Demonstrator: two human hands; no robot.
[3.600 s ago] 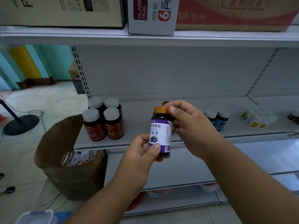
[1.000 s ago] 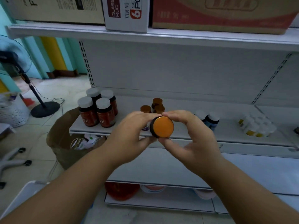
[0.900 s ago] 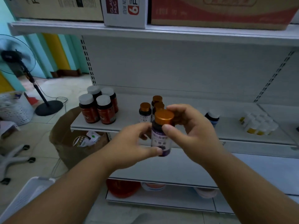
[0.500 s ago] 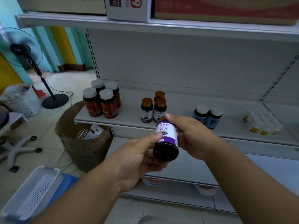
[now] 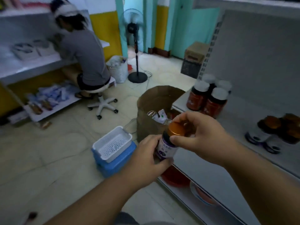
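Your left hand (image 5: pixel 146 155) grips the purple-label bottle (image 5: pixel 167 146) by its body, right hand (image 5: pixel 201 135) pinching its orange cap (image 5: pixel 176 129); bottle upright, near the brown paper bag (image 5: pixel 155 101), left of the shelf (image 5: pixel 235 127).

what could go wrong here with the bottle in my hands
1. The right hand pinches the orange cap while the left hand grips the bottle. If the cap twists loose, the contents might spill.
2. The bottle is held in the air, off the shelf. A slip could drop it onto the hard tiled floor or into the brown paper bag.
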